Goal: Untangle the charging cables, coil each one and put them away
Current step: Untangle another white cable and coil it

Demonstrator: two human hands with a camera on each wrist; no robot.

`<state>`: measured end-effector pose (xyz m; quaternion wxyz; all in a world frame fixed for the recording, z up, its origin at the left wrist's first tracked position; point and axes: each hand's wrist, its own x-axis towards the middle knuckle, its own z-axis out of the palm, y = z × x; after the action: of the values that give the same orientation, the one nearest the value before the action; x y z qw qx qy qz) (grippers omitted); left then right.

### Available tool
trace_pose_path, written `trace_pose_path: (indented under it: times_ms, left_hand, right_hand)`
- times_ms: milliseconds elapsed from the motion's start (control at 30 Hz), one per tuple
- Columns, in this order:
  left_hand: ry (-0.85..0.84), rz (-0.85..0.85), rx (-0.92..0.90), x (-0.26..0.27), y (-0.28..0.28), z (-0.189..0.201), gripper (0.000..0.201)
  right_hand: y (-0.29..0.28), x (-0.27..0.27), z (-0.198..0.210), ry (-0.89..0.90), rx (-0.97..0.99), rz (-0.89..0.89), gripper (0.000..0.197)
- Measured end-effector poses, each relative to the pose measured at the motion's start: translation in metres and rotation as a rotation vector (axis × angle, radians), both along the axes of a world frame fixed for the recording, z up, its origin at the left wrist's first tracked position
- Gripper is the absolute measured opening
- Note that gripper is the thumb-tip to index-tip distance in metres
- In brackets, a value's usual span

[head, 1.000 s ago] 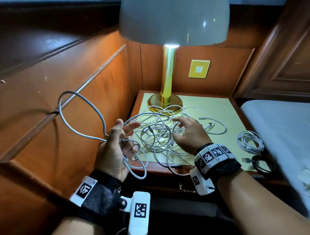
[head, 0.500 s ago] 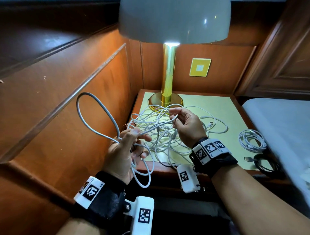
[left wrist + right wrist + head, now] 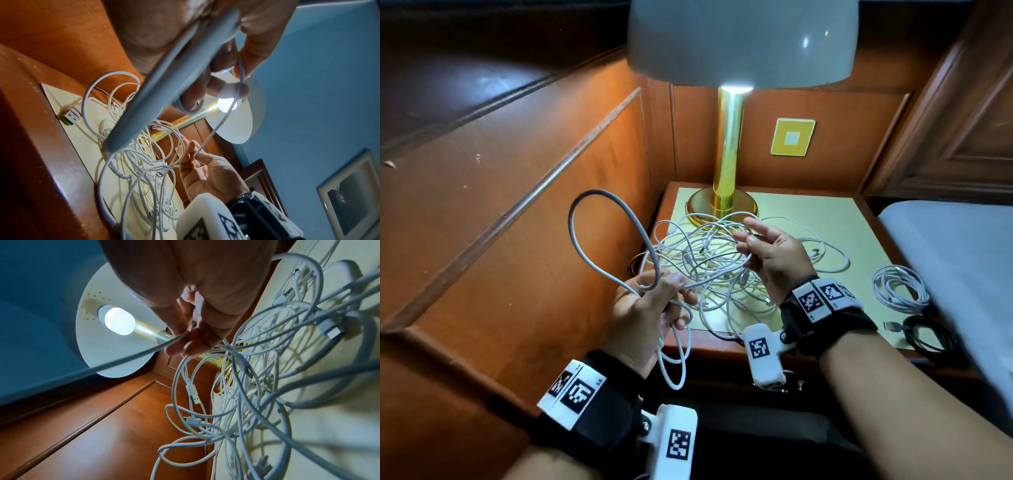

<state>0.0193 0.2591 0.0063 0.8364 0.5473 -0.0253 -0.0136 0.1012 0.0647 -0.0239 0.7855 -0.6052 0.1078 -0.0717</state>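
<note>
A tangle of white charging cables (image 3: 715, 260) lies on the nightstand's pale yellow mat (image 3: 825, 219), in front of the lamp base. My left hand (image 3: 650, 301) is at the table's front left corner and grips several loops of one white cable (image 3: 599, 219); one loop stands up to the left and others hang below the fist. A strand runs from that hand to my right hand (image 3: 767, 246), which is raised over the pile, palm turned left, and pinches the strand at its fingertips (image 3: 195, 154). Connectors (image 3: 331, 331) show in the heap.
A brass lamp (image 3: 729, 154) with a white shade stands at the back of the nightstand. A coiled white cable (image 3: 900, 287) and a coiled black cable (image 3: 928, 335) lie at the right edge beside the bed (image 3: 962, 246). Wood panelling closes the left side.
My right hand has lifted off the pile with a strand and turned its palm to the left. The left hand has shifted right, toward the table, with its loops.
</note>
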Motion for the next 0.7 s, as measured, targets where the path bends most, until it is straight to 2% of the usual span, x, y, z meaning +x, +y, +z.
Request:
trace_pose_path:
  times_ms: [67, 133, 200, 300, 367, 433, 467, 567, 633, 700]
  left_hand:
    - [-0.004, -0.014, 0.031, -0.001, -0.001, 0.0, 0.02]
    - [-0.005, -0.018, 0.046, -0.001, -0.001, 0.001, 0.02]
    - [-0.007, -0.013, 0.054, 0.0, -0.002, 0.001, 0.02]
    - [0.005, 0.004, 0.047, 0.001, -0.002, 0.0, 0.019]
    - [0.01, 0.013, 0.043, 0.001, -0.002, 0.0, 0.018]
    - [0.008, 0.024, 0.05, 0.001, -0.001, 0.0, 0.018]
    - [0.008, 0.027, 0.054, 0.001, 0.0, -0.001, 0.019]
    - [0.008, 0.037, 0.048, 0.002, -0.001, -0.001, 0.018]
    - [0.006, 0.045, 0.062, 0.004, -0.001, -0.002, 0.018]
    - [0.007, 0.057, 0.1, 0.006, 0.0, -0.004, 0.026]
  right_hand:
    - [-0.001, -0.001, 0.001, -0.013, 0.1, 0.024, 0.05]
    - [-0.001, -0.002, 0.003, -0.01, 0.163, 0.043, 0.056]
    - [0.0, -0.002, 0.007, 0.015, 0.162, 0.011, 0.049]
    - [0.0, 0.001, 0.005, 0.1, -0.025, -0.054, 0.047]
    - [-0.001, 0.002, 0.004, 0.185, -0.134, -0.051, 0.034]
    - [-0.003, 0.001, 0.002, 0.249, -0.169, 0.006, 0.014]
    - [-0.004, 0.0, 0.0, 0.268, -0.18, 0.039, 0.009]
    - [-0.008, 0.005, -0.006, 0.306, -0.305, 0.091, 0.019]
    - [-0.009, 0.009, -0.01, 0.315, -0.386, 0.053, 0.022]
    - [-0.008, 0.011, -0.012, 0.288, -0.349, -0.017, 0.021]
